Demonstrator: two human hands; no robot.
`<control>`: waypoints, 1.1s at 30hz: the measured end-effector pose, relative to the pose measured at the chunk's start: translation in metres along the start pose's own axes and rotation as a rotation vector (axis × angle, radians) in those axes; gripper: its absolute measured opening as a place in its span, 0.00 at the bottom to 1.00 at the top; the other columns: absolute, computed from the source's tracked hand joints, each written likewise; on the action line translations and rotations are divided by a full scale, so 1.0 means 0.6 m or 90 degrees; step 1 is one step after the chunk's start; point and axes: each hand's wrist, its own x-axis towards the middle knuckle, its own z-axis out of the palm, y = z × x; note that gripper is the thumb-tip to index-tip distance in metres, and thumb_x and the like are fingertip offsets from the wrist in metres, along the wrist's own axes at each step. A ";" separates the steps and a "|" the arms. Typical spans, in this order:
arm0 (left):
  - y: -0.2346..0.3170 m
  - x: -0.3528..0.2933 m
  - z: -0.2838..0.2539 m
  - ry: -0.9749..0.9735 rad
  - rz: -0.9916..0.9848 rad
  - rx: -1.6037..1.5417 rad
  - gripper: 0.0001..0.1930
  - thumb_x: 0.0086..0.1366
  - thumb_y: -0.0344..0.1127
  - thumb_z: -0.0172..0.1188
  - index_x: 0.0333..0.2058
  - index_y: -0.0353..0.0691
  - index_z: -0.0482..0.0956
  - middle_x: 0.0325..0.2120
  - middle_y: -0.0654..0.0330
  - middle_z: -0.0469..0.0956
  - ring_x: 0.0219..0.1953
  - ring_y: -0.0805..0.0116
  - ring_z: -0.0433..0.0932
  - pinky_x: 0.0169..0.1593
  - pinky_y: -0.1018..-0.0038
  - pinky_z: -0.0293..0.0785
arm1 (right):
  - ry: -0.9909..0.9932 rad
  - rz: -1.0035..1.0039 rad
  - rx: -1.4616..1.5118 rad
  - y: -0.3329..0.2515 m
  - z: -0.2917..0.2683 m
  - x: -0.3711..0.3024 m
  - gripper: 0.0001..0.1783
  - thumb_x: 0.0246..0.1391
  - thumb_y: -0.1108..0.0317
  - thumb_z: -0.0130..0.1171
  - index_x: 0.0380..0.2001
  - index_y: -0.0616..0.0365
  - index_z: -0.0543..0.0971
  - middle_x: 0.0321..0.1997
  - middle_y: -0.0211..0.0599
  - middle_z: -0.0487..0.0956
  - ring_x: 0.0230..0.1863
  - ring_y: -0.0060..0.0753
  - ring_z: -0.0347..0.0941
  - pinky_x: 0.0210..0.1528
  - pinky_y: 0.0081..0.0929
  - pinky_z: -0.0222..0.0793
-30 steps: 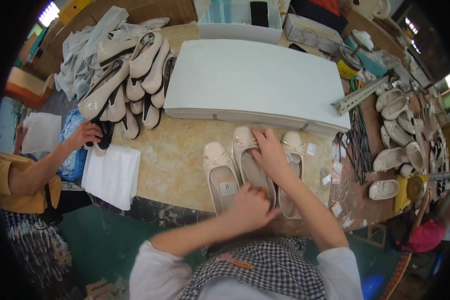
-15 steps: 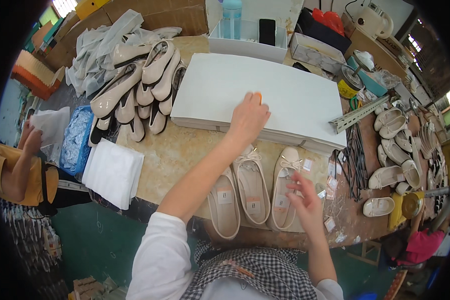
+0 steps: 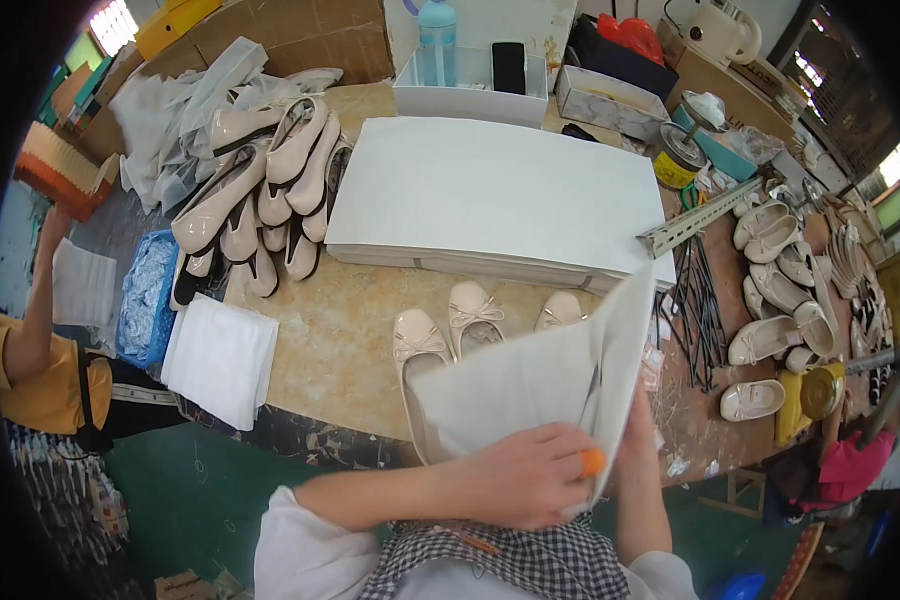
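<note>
Shoe workshop, piled beige flats [image 3: 238, 238], stacked white sheets [image 3: 500, 190], black strips [image 3: 705, 320], 2 co-workers [image 3: 45, 375]

- White, loose left sleeve [image 3: 315, 550], elbow-length, at the lower left of the frame
- Matching white right sleeve [image 3: 660, 577], lower right of centre
- Black-and-white checked garment [image 3: 555, 565], bottom centre
- Orange finger cover [image 3: 592, 461] on the left hand [image 3: 530, 482]

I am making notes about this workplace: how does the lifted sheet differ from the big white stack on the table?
The lifted sheet is bent and slanted, while the white stack lies flat on the table. The sheet looks thin; the stack is thick. The sheet hides part of the pale shoes; the stack lies beyond them. Both look whitish.
</note>
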 end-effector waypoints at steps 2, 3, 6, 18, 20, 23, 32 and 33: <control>-0.011 0.007 -0.056 0.165 -0.087 0.154 0.09 0.48 0.38 0.64 0.26 0.41 0.79 0.35 0.56 0.79 0.39 0.54 0.78 0.49 0.63 0.74 | -0.028 -0.072 -0.197 0.041 0.029 -0.005 0.24 0.58 0.66 0.56 0.57 0.58 0.68 0.54 0.44 0.73 0.55 0.39 0.70 0.58 0.33 0.68; -0.015 0.001 -0.058 0.214 -0.108 0.178 0.09 0.48 0.39 0.65 0.27 0.42 0.79 0.36 0.57 0.79 0.39 0.55 0.78 0.48 0.63 0.74 | -0.097 -0.164 -0.408 0.051 0.053 -0.023 0.23 0.58 0.68 0.55 0.56 0.58 0.69 0.54 0.42 0.74 0.54 0.39 0.71 0.57 0.32 0.68; -0.031 -0.057 -0.020 0.306 -0.129 0.135 0.12 0.52 0.43 0.66 0.29 0.42 0.78 0.40 0.55 0.78 0.39 0.58 0.80 0.42 0.65 0.76 | -0.084 -0.062 -0.542 0.068 0.081 -0.002 0.23 0.54 0.71 0.59 0.55 0.57 0.71 0.53 0.41 0.74 0.54 0.37 0.70 0.57 0.30 0.66; -0.068 -0.206 -0.025 0.296 -0.724 -0.012 0.18 0.69 0.41 0.45 0.51 0.39 0.73 0.48 0.49 0.75 0.51 0.56 0.74 0.54 0.62 0.69 | -0.253 -0.252 -0.951 0.128 0.136 0.071 0.31 0.46 0.66 0.65 0.55 0.58 0.71 0.54 0.49 0.72 0.56 0.46 0.69 0.55 0.39 0.68; -0.050 -0.211 0.042 0.055 -0.554 0.370 0.23 0.63 0.49 0.51 0.47 0.35 0.76 0.46 0.47 0.75 0.53 0.49 0.71 0.63 0.53 0.56 | -0.245 -0.192 -1.005 0.146 0.146 0.073 0.25 0.47 0.69 0.63 0.51 0.59 0.73 0.48 0.47 0.74 0.51 0.45 0.73 0.50 0.37 0.71; 0.002 -0.208 0.074 0.040 -0.546 0.379 0.29 0.61 0.54 0.53 0.48 0.32 0.75 0.45 0.42 0.75 0.52 0.47 0.72 0.62 0.56 0.57 | -0.353 -0.361 -1.189 0.183 0.146 0.071 0.11 0.47 0.73 0.56 0.36 0.60 0.77 0.35 0.42 0.73 0.38 0.42 0.75 0.38 0.34 0.73; -0.005 -0.202 0.115 -0.048 -0.577 0.384 0.34 0.60 0.54 0.54 0.49 0.23 0.72 0.47 0.35 0.72 0.52 0.45 0.73 0.59 0.60 0.61 | -0.344 -0.444 -1.324 0.229 0.149 0.152 0.17 0.41 0.70 0.60 0.38 0.64 0.76 0.44 0.45 0.71 0.44 0.43 0.71 0.45 0.33 0.70; -0.005 -0.204 0.114 -0.041 -0.571 0.391 0.34 0.60 0.55 0.54 0.49 0.23 0.71 0.48 0.35 0.72 0.52 0.46 0.72 0.59 0.61 0.61 | -0.394 -0.378 -1.185 0.196 0.150 0.142 0.22 0.41 0.69 0.61 0.43 0.65 0.75 0.49 0.48 0.70 0.46 0.45 0.71 0.48 0.34 0.70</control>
